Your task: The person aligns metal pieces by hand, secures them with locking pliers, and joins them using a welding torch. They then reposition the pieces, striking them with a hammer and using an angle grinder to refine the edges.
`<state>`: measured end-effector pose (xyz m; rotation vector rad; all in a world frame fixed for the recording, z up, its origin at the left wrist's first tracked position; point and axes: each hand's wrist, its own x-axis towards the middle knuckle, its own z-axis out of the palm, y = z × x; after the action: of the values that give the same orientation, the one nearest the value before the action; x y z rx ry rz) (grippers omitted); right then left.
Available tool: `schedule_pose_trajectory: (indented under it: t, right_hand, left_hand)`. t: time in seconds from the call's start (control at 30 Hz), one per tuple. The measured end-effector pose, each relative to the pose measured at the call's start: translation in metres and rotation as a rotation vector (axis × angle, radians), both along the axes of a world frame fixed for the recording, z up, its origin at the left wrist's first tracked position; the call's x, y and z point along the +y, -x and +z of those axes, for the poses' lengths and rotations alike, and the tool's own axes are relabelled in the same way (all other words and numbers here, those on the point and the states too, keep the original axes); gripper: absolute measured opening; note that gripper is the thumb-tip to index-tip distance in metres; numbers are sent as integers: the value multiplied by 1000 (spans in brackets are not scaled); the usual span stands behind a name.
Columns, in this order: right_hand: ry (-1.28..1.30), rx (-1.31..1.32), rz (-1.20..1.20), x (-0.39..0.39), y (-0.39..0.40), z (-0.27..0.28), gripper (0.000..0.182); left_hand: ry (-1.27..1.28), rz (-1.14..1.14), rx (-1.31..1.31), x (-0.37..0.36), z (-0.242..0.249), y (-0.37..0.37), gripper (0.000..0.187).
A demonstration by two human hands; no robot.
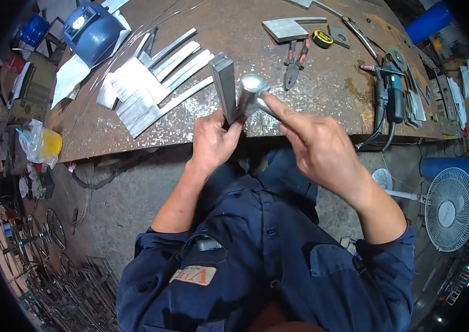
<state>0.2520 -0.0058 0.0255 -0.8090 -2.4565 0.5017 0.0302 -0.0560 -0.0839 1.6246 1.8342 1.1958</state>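
Observation:
My left hand (215, 143) is closed around the lower end of a grey steel bar (223, 83), which stands upright at the table's front edge. Its bottom is hidden by my fingers. Just right of the bar, my right hand (323, 146) grips a hammer (253, 84) with a shiny rounded head. The index finger stretches along it toward the head, and most of the handle is hidden under the hand. The hammer head overlaps the space close beside the bar and my left fingertips. Left of the bar, several cleaver-shaped steel blanks (140, 113) lie in a pile.
On the rusty worktable (190, 130) lie pliers (292, 69), a yellow tape measure (322, 38), another steel blank (284, 30) and an angle grinder (394, 97). A welding helmet (92, 33) sits at the back left. A bagged yellow drink (51, 143) hangs by the left corner; a fan (447, 213) stands right.

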Motion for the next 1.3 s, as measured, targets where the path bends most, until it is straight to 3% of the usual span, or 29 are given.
schedule_pose_trajectory:
  t: [0.07, 0.23, 0.3, 0.43, 0.53, 0.63, 0.73, 0.87, 0.93, 0.97, 1.0, 1.07, 1.1, 1.17, 1.2, 1.27, 1.3]
  right_hand:
    - [-67, -127, 43, 5, -2, 14, 61]
    - [3, 152, -64, -3, 6, 12, 60]
    - [168, -127, -36, -2, 2, 8, 60]
    - [90, -26, -55, -4, 0, 4, 60]
    - [148, -97, -91, 0, -6, -5, 56]
    - [225, 35, -116, 14, -22, -13, 44]
    - [45, 129, -270, 37, -46, -43, 35]
    - [-103, 68, -437, 66, -74, -83, 30]
    - [-124, -131, -533, 73, -84, -93, 27]
    - [-233, -104, -511, 77, -90, -105, 25]
    - [-222, -104, -511, 73, -87, -104, 25]
    - [-410, 68, -429, 65, -72, -96, 28]
    - [-294, 183, -323, 60, -64, -104, 35]
    - [708, 488, -40, 38, -38, -91, 47]
    - [986, 736, 146, 31, -26, -104, 57]
    - [1171, 902, 405, 25, -8, -117, 62]
    - [1174, 902, 406, 22, 1, -117, 62]
  left_hand:
    - [-4, -3, -1, 0, 1, -1, 18]
    - [19, 30, 13, 0, 4, -3, 15]
    - [-34, 10, -31, 0, -2, -1, 14]
    - [5, -4, -37, -1, 0, -1, 20]
    - [10, 13, -39, 0, -2, -3, 20]
    - [-31, 38, -21, 3, -4, -3, 22]
    - [-90, 88, 32, 3, -1, -4, 25]
    - [98, 99, -36, 4, 2, -2, 26]
    - [87, 109, -281, -2, -3, -3, 25]
    - [53, 67, -463, -7, -5, -8, 22]
    - [63, 68, -459, -13, -5, -11, 22]
    - [171, 61, -990, -23, 1, -17, 23]
    - [182, 68, -1078, -27, 11, -26, 36]
    - [147, 16, -1211, -31, 15, -32, 37]
    - [103, -36, -1349, -33, 16, -33, 38]
    - [130, -44, -1394, -36, 21, -36, 43]
    - [137, -55, -1485, -37, 30, -39, 44]
